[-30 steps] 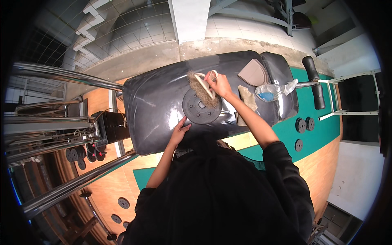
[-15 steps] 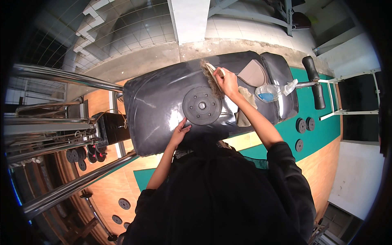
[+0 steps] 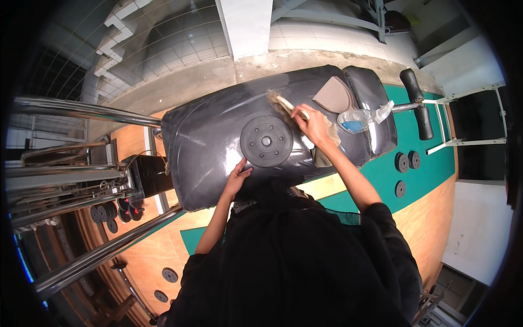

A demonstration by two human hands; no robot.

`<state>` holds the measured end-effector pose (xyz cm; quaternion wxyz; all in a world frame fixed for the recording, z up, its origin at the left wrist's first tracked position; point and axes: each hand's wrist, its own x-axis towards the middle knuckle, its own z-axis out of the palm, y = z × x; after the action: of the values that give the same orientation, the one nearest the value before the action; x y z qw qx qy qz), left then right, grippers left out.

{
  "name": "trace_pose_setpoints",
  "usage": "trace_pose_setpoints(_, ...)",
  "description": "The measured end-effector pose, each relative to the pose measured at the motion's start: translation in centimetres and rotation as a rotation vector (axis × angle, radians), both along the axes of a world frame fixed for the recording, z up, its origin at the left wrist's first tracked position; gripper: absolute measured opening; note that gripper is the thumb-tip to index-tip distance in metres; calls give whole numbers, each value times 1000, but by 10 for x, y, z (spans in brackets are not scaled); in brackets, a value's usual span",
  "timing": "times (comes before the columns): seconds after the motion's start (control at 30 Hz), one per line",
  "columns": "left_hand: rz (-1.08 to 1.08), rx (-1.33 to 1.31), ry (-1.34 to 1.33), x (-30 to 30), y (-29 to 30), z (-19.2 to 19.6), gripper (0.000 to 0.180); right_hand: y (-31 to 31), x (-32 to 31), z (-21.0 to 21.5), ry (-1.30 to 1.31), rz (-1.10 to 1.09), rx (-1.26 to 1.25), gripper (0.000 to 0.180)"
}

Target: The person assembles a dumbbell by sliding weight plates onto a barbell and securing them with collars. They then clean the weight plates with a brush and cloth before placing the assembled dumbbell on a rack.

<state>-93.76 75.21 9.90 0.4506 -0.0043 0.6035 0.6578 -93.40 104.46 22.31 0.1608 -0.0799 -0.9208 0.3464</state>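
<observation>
A round dark grey weight plate lies flat on the black padded bench, its ring of small holes facing up. My left hand rests at the plate's near left rim, fingertips against the edge and thumb held apart. In my right hand is a brush with a pale handle and brown bristles, just beyond the plate's far right edge. Part of the bristles is hidden behind handle and fingers. Beside that hand lies a beige cloth, partly under my wrist.
A clear spray bottle with blue liquid lies on the bench's right part, near a brownish wedge-shaped pad. Chrome bars stand at the left. More weight plates lie on the green mat and wooden floor.
My right hand has moved slightly right and nearer, and the brush has turned so its handle shows more. My left hand stays at the plate's rim. The view has shifted a little.
</observation>
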Motion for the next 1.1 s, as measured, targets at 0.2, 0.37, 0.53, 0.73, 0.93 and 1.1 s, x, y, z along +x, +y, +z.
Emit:
trace_pose_setpoints(0.2,28,-10,-14,1,2,-3,66,-26,28,-28,-466,343,-547,8)
trace_pose_setpoints(0.37,5,-3,19,2,3,-2,66,2,-29,-15,-80,-79,-146,12)
trace_pose_setpoints(0.53,-5,-6,42,1,2,-4,67,-71,-45,-4,-465,363,-404,10)
trace_pose_setpoints(0.73,-31,-30,77,-1,3,-2,65,1,-72,-28,-321,-305,-451,10)
trace_pose_setpoints(0.93,82,-255,410,0,8,-22,48,-40,-33,2,-388,144,-437,8)
trace_pose_setpoints(1.1,-285,-341,903,-11,36,10,62,20,4,-54,-174,-150,-505,8)
